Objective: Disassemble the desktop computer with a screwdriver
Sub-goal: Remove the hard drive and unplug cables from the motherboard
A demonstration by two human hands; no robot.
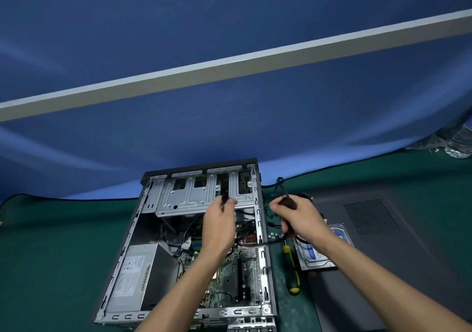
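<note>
On the green table [63, 255]: desktop computer [184, 250], side panel off, laid flat for access. Left hand [219, 225] pinches a black cable connector [224, 199] at the drive cage; right hand [298, 219] grips bundled cable [288, 201], apparently clearing wiring. Screwdriver [291, 268] parked just beside the case.

head | worn, looks forward-down | near open computer case [189, 245] | wide-angle

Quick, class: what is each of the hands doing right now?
Left hand: pinches a black cable connector.
Right hand: grips a bundle of black cables.
</note>
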